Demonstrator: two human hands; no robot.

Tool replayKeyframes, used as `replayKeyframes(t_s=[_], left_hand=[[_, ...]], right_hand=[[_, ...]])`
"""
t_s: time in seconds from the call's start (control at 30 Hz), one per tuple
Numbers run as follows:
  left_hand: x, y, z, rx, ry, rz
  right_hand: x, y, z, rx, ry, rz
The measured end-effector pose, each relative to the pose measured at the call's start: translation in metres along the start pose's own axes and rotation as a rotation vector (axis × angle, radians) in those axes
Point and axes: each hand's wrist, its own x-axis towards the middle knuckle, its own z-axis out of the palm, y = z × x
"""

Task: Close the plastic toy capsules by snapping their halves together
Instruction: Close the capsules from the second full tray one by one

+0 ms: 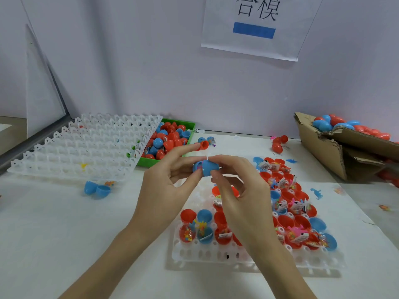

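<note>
- White tabletop [64, 234] stood against a pale lavender wall, on which a paper sign [254, 24] with black characters and a blue bar was hung.
- Left hand [166, 180] was raised above the table's middle, thumb and fingers curled round the left half of a blue plastic toy capsule [208, 167]; its index finger wore an orange rubber fingertip cover [203, 145].
- Right hand [239, 184] pinched the capsule's right half between thumb and forefinger, the other fingers loosely bent below it.
- The two halves met between the hands; whether they were fully snapped together could not be told.
- White plastic grid tray [216, 253] lay near and right, under the hands, holding open red and blue capsule halves with small toys and paper slips inside them.
- Empty-looking white grid tray [86, 145] lay far left, and two loose blue capsule halves [97, 188] rested just beside its near edge.
- Green plastic bin [172, 139] sat beside that tray, heaped with red and blue capsule halves.
- Torn brown cardboard box [345, 147] at far right held closed red and blue capsules.
</note>
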Motion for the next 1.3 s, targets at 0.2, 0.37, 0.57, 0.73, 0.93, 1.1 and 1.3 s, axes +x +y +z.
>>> replayKeyframes(t_s=[0.2,0.37,0.57,0.73,0.93,1.1,1.3], left_hand=[[-0.001,0.0021,-0.0009,0.059,-0.039,0.096],[-0.0007,0.0039,0.0003,0.141,-0.061,0.157],[-0.0026,0.0028,0.0018,0.03,-0.016,0.031],[-0.0012,0.0024,-0.0012,0.023,-0.009,0.038],[-0.001,0.0067,-0.0026,-0.009,-0.071,0.05],[0.0008,0.0078,-0.0065,-0.043,-0.016,0.023],[-0.001,0.0083,-0.0039,-0.046,-0.016,0.01]], right_hand=[[0.0017,0.002,-0.0028,0.187,-0.002,0.116],[0.0036,0.0013,-0.0062,0.394,-0.055,0.256],[0.0033,0.002,-0.0031,0.291,-0.084,0.184],[0.0,0.0031,0.0011,0.17,-0.034,0.079],[0.0031,0.0003,-0.0054,0.282,-0.009,0.1],[0.004,-0.0016,-0.0072,0.343,-0.056,0.075],[0.0037,-0.0004,-0.0082,0.269,-0.033,0.03]])
